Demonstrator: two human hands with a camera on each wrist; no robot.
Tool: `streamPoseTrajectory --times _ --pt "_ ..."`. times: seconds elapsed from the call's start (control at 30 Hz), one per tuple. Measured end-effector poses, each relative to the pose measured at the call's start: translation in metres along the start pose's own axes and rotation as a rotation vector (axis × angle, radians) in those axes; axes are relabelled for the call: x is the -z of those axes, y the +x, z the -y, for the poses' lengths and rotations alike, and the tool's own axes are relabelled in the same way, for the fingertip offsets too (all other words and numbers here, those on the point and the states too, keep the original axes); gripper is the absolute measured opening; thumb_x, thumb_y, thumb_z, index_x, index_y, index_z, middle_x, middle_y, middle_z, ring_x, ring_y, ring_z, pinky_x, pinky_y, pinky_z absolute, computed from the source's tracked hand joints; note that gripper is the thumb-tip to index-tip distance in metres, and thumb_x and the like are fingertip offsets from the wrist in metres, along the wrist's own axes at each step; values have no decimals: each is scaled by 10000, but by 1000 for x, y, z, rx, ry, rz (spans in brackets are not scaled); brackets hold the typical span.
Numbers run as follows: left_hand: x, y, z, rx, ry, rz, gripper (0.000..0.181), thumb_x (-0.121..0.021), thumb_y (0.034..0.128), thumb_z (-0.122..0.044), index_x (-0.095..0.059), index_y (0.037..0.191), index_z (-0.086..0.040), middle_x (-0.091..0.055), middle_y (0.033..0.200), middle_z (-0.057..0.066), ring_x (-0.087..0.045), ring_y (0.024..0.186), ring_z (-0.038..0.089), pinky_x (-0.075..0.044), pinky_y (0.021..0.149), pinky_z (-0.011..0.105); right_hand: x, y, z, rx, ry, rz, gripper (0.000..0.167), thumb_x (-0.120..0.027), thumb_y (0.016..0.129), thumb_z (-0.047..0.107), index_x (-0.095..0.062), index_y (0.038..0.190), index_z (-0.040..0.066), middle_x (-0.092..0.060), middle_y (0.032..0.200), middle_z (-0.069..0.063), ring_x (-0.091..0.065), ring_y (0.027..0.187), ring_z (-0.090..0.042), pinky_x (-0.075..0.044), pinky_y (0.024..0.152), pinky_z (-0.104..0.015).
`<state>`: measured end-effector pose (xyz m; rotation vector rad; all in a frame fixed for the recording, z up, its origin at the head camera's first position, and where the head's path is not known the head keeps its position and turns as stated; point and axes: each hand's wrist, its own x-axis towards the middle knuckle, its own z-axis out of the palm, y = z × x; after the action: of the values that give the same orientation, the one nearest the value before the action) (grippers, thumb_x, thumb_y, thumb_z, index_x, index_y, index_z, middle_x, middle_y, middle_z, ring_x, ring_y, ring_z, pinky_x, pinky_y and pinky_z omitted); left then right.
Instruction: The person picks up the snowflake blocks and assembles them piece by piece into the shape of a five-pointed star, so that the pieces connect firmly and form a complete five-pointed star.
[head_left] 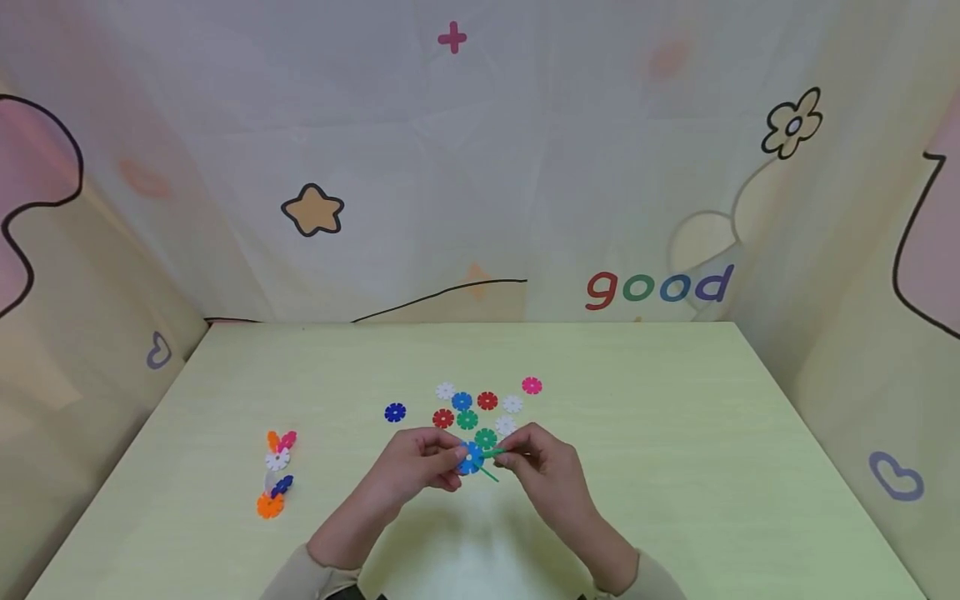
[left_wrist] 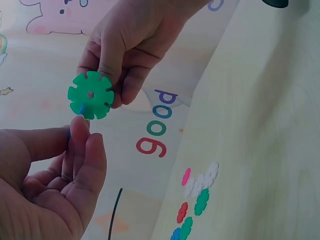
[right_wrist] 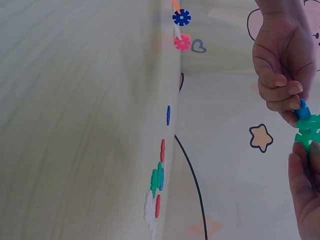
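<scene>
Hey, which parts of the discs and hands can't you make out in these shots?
Held blue disc: left wrist view, mostly covered by the left hand.
Held green pieces: right wrist view, cut off by the right edge.
Right hand: right wrist view, cut off by that same edge.
Loose blue disc: left wrist view, cut off by the bottom edge.
Assembled pieces: head view, joints too small.

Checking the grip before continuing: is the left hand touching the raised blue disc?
Touching: the head view shows the left hand pinching the raised blue disc by its edge.
</scene>
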<state>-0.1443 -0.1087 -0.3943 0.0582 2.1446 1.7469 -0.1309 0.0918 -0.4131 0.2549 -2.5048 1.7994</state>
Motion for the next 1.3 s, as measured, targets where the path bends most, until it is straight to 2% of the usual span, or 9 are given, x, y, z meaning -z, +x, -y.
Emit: streamPoseTrajectory --times 0.27,0.67,0.87,1.03,1.3 --pt "-6 0 -1 21 -7 -31 239 -656 993 -95 -691 1121 104 -726 779 -1 -660 637 69 -642 732 289 -1 -2 0 27 17 -17 86 -677 904 -96 -669 903 -11 -771 899 -156 -765 806 -208 -616 764 -200" --pt "-9 0 -3 10 -2 -54 227 -663 985 -81 -698 1106 108 -731 773 18 -655 617 69 -642 713 290 -2 -1 1 60 38 -54 125 -687 877 -137 -651 847 -20 -769 864 -157 -763 764 -188 -618 739 -198" --pt "-12 -1 -2 37 -4 -101 184 -669 979 -76 -712 1066 81 -724 759 21 -656 611 79 -639 713 282 -4 -1 -2 134 -2 -55 160 -679 862 -162 -650 828 -9 -766 839 -150 -762 749 -204 -595 718 -151" --pt "-13 0 2 30 -9 -100 176 -673 973 -64 -709 1051 89 -721 754 24 -649 597 80 -640 698 290 -7 0 -6 183 -40 -65 188 -672 844 -187 -654 810 -3 -758 816 -150 -760 735 -231 -583 701 -136" --pt "-16 1 4 28 -27 -118 177 -679 972 -73 -698 1032 92 -705 720 9 -641 575 87 -643 694 305 -11 0 -9 184 -57 -84 185 -677 854 -172 -636 808 3 -744 806 -135 -763 732 -245 -584 709 -135"
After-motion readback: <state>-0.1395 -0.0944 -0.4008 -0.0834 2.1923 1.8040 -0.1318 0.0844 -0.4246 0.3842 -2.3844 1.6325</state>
